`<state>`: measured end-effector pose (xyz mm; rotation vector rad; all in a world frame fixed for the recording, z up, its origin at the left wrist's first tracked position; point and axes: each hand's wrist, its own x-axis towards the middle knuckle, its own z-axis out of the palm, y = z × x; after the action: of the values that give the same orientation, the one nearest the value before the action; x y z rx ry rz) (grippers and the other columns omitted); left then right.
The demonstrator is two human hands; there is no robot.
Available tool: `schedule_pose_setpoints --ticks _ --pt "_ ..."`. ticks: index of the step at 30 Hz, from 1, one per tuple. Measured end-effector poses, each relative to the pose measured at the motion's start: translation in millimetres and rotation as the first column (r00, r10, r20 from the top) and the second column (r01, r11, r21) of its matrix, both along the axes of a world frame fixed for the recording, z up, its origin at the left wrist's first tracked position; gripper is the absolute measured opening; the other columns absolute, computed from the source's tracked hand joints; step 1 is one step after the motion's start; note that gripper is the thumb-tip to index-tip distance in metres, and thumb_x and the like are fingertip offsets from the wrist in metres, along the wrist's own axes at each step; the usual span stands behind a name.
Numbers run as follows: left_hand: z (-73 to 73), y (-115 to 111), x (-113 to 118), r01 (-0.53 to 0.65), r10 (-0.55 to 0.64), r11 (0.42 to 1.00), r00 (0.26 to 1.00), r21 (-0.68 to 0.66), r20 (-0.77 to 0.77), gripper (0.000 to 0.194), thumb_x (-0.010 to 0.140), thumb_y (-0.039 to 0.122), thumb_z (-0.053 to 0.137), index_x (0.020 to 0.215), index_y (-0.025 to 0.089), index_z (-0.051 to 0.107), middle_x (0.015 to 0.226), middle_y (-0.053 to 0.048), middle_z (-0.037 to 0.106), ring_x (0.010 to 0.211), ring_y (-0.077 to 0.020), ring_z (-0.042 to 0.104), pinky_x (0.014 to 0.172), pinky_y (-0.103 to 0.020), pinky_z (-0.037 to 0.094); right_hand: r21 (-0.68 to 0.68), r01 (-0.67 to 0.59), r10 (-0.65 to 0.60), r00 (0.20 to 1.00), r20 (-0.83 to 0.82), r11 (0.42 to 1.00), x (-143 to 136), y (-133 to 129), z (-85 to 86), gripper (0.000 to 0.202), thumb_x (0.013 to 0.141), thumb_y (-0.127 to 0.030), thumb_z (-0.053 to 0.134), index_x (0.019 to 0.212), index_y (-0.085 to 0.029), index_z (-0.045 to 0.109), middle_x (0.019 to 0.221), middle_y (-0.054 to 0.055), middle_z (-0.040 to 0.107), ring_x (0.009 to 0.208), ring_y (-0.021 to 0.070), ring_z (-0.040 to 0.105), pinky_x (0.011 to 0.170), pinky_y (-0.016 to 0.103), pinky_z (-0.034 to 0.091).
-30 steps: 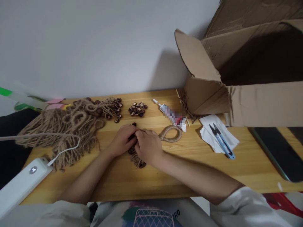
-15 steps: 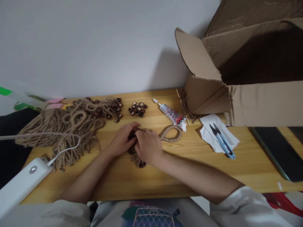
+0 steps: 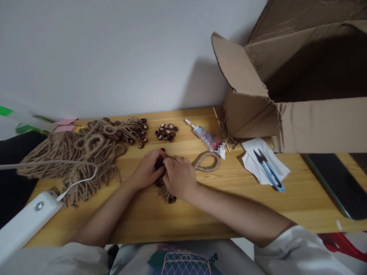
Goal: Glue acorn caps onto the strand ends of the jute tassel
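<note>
My left hand (image 3: 149, 169) and my right hand (image 3: 180, 178) meet at the middle of the table, both closed on a bundle of twine cords with dark brown nut shells (image 3: 165, 193). The lower part of the bundle lies on the wood, below my fingers. My fingers hide most of its upper part, so the exact grip is unclear. Right of my right hand lies a twine-wrapped ring (image 3: 208, 161). Behind my hands sits a small cluster of hollow brown shells (image 3: 166, 132).
Left are a heap of twine cords (image 3: 86, 152) and a white device (image 3: 30, 225) with a cable. A glue tube (image 3: 208, 136), snips (image 3: 269, 172) on white tissue (image 3: 249, 145), a phone (image 3: 338, 183) and an open cardboard box (image 3: 249, 114) are on the right.
My left fingers have shifted slightly, and a bit more of a dark shell shows above them. Otherwise my hands and the bundle stay in place.
</note>
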<state>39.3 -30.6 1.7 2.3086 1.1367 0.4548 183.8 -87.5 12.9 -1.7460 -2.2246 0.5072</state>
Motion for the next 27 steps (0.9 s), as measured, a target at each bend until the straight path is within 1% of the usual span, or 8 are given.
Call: schedule_pose_setpoints --ticks 3,6,11,14,18,22,25,27 --pt "0.3 -0.6 0.1 -0.003 0.003 1.000 1.000 -0.014 0.022 0.017 0.075 0.021 0.049 0.092 0.018 0.047 0.084 -0.004 0.059 0.076 -0.0181 0.055 0.069 -0.032 0.045 0.002 0.000 0.000 1.000 -0.004 1.000 -0.2 -0.4 0.0 0.017 0.083 -0.019 0.048 0.098 -0.016 0.056 0.093 0.009 0.065 0.092 0.0231 0.057 0.082 0.036 0.039" --pt "1.5 -0.5 0.6 0.023 -0.023 1.000 1.000 0.009 0.002 0.014 0.075 0.021 0.048 0.089 0.018 0.048 0.083 -0.004 0.059 0.076 -0.0187 0.054 0.070 -0.033 0.045 0.007 0.001 -0.001 1.000 -0.007 1.000 -0.3 -0.3 -0.1 0.018 0.082 -0.018 0.049 0.099 -0.016 0.056 0.093 0.008 0.065 0.092 0.0232 0.056 0.081 0.036 0.040" --pt "1.1 -0.3 0.9 0.000 0.000 1.000 1.000 0.002 0.025 0.017 0.075 0.021 0.048 0.091 0.018 0.047 0.082 -0.004 0.059 0.075 -0.0180 0.055 0.068 -0.032 0.045 -0.017 -0.011 0.011 1.000 -0.003 1.000 0.0 0.4 1.1 0.019 0.082 -0.018 0.049 0.099 -0.016 0.056 0.094 0.009 0.065 0.093 0.0235 0.056 0.082 0.036 0.040" --pt "0.6 -0.8 0.6 0.010 -0.010 1.000 1.000 0.005 0.007 0.015 0.074 0.020 0.049 0.089 0.018 0.047 0.082 -0.004 0.059 0.075 -0.0181 0.055 0.069 -0.033 0.045 -0.022 -0.011 0.011 1.000 0.001 1.000 0.1 0.6 1.7 0.020 0.082 -0.018 0.048 0.100 -0.016 0.056 0.095 0.009 0.065 0.093 0.0237 0.056 0.082 0.036 0.039" --pt "1.0 -0.6 0.8 0.004 -0.003 1.000 1.000 -0.016 0.030 0.026 0.076 0.019 0.050 0.102 0.017 0.046 0.083 -0.003 0.062 0.078 -0.0182 0.057 0.072 -0.033 0.046 -0.022 -0.004 0.004 1.000 0.009 1.000 -0.2 0.6 1.5 0.019 0.082 -0.018 0.047 0.099 -0.016 0.057 0.094 0.009 0.065 0.092 0.0239 0.056 0.081 0.037 0.039" --pt "0.2 0.5 1.0 0.055 -0.055 0.998 0.998 0.013 0.014 0.016 0.077 0.021 0.050 0.092 0.018 0.052 0.087 -0.005 0.063 0.083 -0.0201 0.057 0.075 -0.035 0.045 0.009 -0.008 0.008 1.000 0.017 1.000 -0.6 -0.1 -0.4 0.023 0.081 -0.018 0.047 0.101 -0.015 0.057 0.093 0.009 0.065 0.091 0.0238 0.056 0.080 0.037 0.039" --pt "-0.8 0.0 1.3 0.035 -0.035 0.999 0.998 0.010 0.054 0.026 0.075 0.018 0.049 0.102 0.017 0.050 0.090 -0.005 0.064 0.087 -0.0203 0.058 0.080 -0.036 0.045 0.050 -0.019 0.018 1.000 0.021 0.999 -0.1 -1.0 -3.8 0.022 0.080 -0.020 0.048 0.099 -0.015 0.057 0.093 0.008 0.065 0.089 0.0245 0.056 0.078 0.037 0.039" --pt "-0.7 -0.9 2.1 0.018 -0.019 1.000 0.997 0.015 0.073 0.031 0.072 0.016 0.049 0.104 0.017 0.050 0.089 -0.005 0.064 0.087 -0.0204 0.058 0.082 -0.036 0.045 0.079 -0.019 0.017 1.000 0.022 0.997 0.1 -1.5 -6.9 0.021 0.079 -0.021 0.048 0.097 -0.015 0.058 0.091 0.008 0.065 0.087 0.0247 0.055 0.076 0.037 0.039"
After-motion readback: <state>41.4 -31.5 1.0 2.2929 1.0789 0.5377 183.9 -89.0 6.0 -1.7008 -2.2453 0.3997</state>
